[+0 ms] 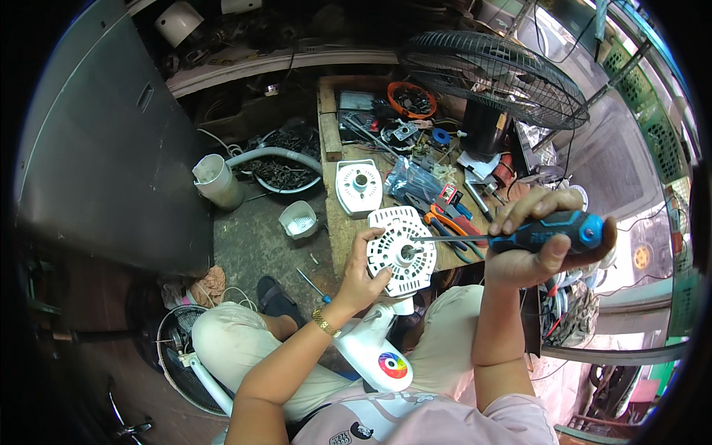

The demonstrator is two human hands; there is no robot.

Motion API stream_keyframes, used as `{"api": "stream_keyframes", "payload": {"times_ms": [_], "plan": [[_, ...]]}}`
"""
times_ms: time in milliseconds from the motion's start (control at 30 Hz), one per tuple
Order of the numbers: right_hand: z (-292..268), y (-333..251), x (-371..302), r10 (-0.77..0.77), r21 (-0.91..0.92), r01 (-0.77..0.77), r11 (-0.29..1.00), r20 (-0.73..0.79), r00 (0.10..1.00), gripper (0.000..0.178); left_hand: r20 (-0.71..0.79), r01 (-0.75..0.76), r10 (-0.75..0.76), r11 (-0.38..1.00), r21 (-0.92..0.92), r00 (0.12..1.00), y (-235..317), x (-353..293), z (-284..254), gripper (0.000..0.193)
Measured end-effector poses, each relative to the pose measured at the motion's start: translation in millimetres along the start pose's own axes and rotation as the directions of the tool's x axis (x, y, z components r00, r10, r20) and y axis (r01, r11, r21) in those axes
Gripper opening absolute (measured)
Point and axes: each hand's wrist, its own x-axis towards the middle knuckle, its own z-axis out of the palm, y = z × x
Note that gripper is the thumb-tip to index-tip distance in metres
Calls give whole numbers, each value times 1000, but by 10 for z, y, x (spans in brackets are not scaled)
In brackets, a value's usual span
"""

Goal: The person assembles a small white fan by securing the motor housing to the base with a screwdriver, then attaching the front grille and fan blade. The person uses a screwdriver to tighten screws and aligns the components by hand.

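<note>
Gripping the rim of a white vented motor cover (400, 252), the left hand (363, 278) has its fingers curled around the cover's lower left edge and holds it upright above the lap. The right hand (538, 248) is closed in a fist around the blue-and-black handle of a screwdriver (519, 236); the shaft runs leftward from this hand and its tip meets the hub at the centre of the cover. Below the left hand, the cover sits on a white fan body (374, 348) with a multicoloured round sticker. Beyond both hands lies a cluttered wooden bench (337, 222) carrying a second white cover (359, 187), orange-handled pliers (449, 225) and a black fan grille (497, 74).
</note>
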Motion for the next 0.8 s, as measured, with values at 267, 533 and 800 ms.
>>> {"api": "stream_keyframes", "payload": {"times_ms": [267, 533, 800], "plan": [[-57, -217, 133, 109, 8, -109, 994, 41, 993, 65, 19, -3, 4, 999, -35, 1000, 22, 4, -23, 61], [76, -185, -116, 147, 134, -172, 976, 177, 973, 61, 23, 4, -3, 1000, -27, 1000, 30, 7, -22, 61], [81, -90, -208, 157, 123, -186, 975, 217, 964, 59, 9, -19, 19, 1000, -13, 1000, 9, 5, -30, 60]]}}
